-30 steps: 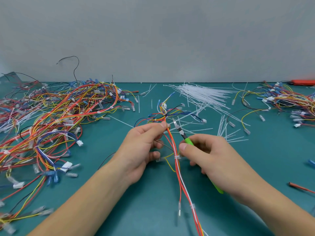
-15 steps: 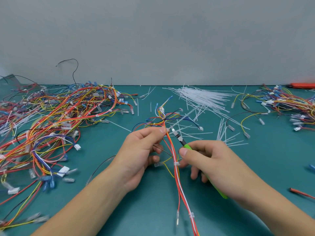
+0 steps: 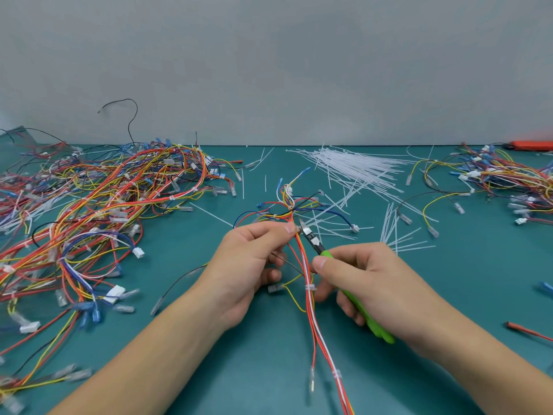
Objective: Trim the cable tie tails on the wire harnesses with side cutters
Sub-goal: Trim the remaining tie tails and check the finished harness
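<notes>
Side cutters (image 3: 311, 239) tips hidden behind harness (image 3: 302, 256); orange object (image 3: 531, 145) cropped.

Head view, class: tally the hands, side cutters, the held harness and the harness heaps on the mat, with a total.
Hands: 2 (left hand, right hand)
Side cutters: 1
Held harness: 1
Harness heaps: 2 (left heap, right heap)
Total: 6

Pretty boxed in here. Off my left hand (image 3: 248, 265) there's a huge tangle of harnesses (image 3: 98, 211), so no sliding that way. Past my fingertips sit loose cable ties (image 3: 356, 172) and cut tails. Out beyond my right hand (image 3: 371, 283), bare green mat (image 3: 478, 271) before another wire pile (image 3: 508, 178).
</notes>
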`<action>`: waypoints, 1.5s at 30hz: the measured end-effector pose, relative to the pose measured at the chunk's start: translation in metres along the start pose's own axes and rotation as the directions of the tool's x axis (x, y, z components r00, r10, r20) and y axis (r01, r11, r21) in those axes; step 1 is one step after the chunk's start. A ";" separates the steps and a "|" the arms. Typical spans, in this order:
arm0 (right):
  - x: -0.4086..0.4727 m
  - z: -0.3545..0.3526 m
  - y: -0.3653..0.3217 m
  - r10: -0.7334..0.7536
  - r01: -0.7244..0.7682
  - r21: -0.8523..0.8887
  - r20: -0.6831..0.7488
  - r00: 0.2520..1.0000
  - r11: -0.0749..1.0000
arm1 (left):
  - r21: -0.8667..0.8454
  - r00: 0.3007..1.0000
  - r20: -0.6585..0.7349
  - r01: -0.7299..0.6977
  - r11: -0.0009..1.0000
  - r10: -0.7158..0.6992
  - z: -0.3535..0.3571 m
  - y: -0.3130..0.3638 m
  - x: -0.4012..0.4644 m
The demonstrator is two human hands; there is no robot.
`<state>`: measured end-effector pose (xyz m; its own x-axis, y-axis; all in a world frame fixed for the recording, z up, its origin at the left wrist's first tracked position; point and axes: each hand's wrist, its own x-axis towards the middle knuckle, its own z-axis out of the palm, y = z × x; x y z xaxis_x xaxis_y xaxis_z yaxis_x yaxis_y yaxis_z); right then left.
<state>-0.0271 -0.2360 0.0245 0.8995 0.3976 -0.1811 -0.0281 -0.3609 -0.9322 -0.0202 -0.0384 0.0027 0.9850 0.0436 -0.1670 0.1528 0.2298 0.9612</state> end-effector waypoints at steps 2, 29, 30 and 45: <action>0.000 0.001 0.002 -0.040 0.040 -0.038 -0.021 0.999 0.998 | 0.007 1.000 0.001 0.001 1.000 -0.001 0.000 0.000 0.000; 0.018 -0.008 0.013 0.091 0.058 0.434 -0.315 0.945 0.899 | 0.505 0.976 0.216 -0.143 0.851 0.036 0.002 0.007 -0.015; 0.018 -0.009 0.013 0.103 0.047 0.448 -0.304 0.947 0.893 | 0.525 0.975 0.216 -0.160 0.836 0.050 0.002 0.008 -0.015; 0.009 0.009 0.006 -0.256 0.342 0.219 -0.343 0.904 0.914 | 0.779 0.894 0.057 -0.318 0.540 0.445 0.002 0.013 -0.007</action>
<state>-0.0235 -0.2271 0.0147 0.9697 0.1619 0.1828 0.1866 -0.0090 -0.9824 -0.0249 -0.0380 0.0167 0.9530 0.0857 0.2905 -0.1683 -0.6476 0.7431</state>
